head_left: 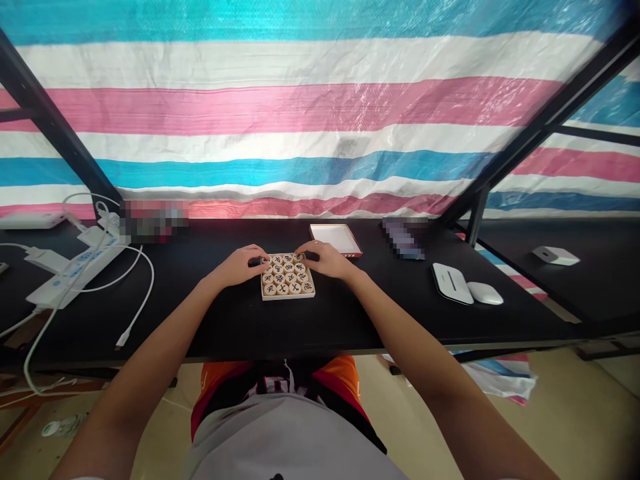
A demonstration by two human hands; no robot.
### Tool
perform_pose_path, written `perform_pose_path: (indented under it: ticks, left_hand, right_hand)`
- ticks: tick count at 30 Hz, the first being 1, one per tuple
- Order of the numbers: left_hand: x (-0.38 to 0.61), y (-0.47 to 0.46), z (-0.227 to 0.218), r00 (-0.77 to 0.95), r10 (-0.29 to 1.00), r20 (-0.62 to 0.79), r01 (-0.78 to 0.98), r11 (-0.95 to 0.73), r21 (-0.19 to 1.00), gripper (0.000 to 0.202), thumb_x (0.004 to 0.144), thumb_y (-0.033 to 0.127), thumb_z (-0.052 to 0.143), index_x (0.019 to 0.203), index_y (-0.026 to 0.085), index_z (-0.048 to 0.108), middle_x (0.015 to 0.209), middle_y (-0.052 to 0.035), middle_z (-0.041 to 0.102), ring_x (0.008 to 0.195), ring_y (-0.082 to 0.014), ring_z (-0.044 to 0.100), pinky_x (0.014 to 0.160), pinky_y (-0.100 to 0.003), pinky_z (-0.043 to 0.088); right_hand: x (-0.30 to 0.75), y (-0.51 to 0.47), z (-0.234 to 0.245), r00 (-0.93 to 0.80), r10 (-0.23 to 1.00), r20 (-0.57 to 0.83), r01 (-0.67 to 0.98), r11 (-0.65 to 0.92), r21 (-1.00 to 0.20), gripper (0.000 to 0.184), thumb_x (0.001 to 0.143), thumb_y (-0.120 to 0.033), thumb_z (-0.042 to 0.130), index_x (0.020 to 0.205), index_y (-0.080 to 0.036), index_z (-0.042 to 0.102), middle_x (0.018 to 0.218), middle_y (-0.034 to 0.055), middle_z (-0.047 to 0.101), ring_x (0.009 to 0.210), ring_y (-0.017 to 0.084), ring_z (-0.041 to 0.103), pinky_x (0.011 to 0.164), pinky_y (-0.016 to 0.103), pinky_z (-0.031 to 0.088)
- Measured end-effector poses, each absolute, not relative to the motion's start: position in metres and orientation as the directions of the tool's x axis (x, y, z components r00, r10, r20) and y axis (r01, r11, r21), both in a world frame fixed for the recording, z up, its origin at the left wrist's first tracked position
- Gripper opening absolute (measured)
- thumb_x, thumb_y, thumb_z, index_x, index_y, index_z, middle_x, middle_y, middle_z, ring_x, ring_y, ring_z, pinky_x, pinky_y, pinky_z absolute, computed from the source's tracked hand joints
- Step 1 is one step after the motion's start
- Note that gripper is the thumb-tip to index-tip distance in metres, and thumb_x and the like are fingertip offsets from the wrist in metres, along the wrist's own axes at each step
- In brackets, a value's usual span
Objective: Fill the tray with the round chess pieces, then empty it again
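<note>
A power strip lies at left. The left hand, fingers half curled, is at the far-left corner of a white tray of round pieces on the desk; the right hand, likewise curled, is at its far-right corner. Whether either grips anything cannot be told. Farther right lie a red-edged lid and a mouse.

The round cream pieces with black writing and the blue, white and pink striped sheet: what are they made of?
The round cream pieces with black writing look smooth and pale, perhaps wood or plastic; no clear grain shows, so I can't tell. The blue, white and pink striped sheet is probably woven plastic: it's crinkled, with shiny glints.
</note>
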State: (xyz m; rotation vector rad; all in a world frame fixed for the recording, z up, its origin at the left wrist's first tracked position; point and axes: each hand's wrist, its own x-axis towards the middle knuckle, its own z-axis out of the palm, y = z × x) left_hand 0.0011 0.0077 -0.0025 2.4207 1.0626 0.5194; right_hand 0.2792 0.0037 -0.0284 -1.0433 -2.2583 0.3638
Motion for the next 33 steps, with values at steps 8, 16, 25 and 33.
perform_pose_path:
  ticks: [8, 16, 25, 33]
  left_hand:
    - [0.002, 0.009, -0.007, 0.604, 0.779, 0.166, 0.608, -0.586, 0.535, 0.041, 0.087, 0.052, 0.048, 0.106, 0.021, 0.066, 0.112, -0.0071, 0.060, 0.088, -0.0196, 0.059, 0.077, -0.032, 0.048]
    - [-0.001, 0.011, -0.010, 0.580, 0.800, 0.152, 0.643, -0.564, 0.517, 0.042, 0.089, 0.050, 0.044, 0.111, 0.022, 0.064, 0.112, -0.0073, 0.059, 0.089, -0.0202, 0.059, 0.077, -0.031, 0.048]
    - [-0.002, 0.012, -0.009, 0.581, 0.801, 0.146, 0.650, -0.564, 0.510, 0.041, 0.090, 0.049, 0.042, 0.110, 0.021, 0.065, 0.110, -0.0072, 0.061, 0.086, -0.0197, 0.060, 0.074, -0.031, 0.048]
    - [-0.002, 0.013, -0.010, 0.583, 0.800, 0.140, 0.655, -0.565, 0.502, 0.039, 0.090, 0.048, 0.042, 0.110, 0.022, 0.064, 0.110, -0.0062, 0.061, 0.084, -0.0188, 0.060, 0.072, -0.030, 0.047]
  right_hand:
    - [0.277, -0.001, -0.024, -0.400, 0.808, 0.434, 0.579, 0.589, -0.564, 0.020, 0.084, -0.033, 0.059, 0.099, -0.023, 0.066, 0.100, 0.0047, 0.068, 0.087, 0.019, 0.062, 0.079, 0.034, 0.050]
    - [0.281, 0.011, -0.038, -0.230, 0.793, 0.564, 0.719, 0.529, -0.451, 0.013, 0.087, -0.031, 0.056, 0.092, -0.023, 0.063, 0.092, 0.0061, 0.067, 0.092, 0.024, 0.058, 0.086, 0.040, 0.046]
    - [0.284, 0.018, -0.051, -0.348, 0.799, 0.490, 0.763, 0.545, -0.348, 0.009, 0.083, -0.021, 0.054, 0.088, -0.022, 0.061, 0.095, 0.0068, 0.065, 0.093, 0.024, 0.057, 0.086, 0.039, 0.048]
    - [0.289, 0.017, -0.049, -0.337, 0.815, 0.472, 0.804, 0.510, -0.305, 0.012, 0.084, -0.027, 0.058, 0.075, -0.020, 0.064, 0.111, 0.0114, 0.061, 0.105, 0.027, 0.056, 0.093, 0.045, 0.048]
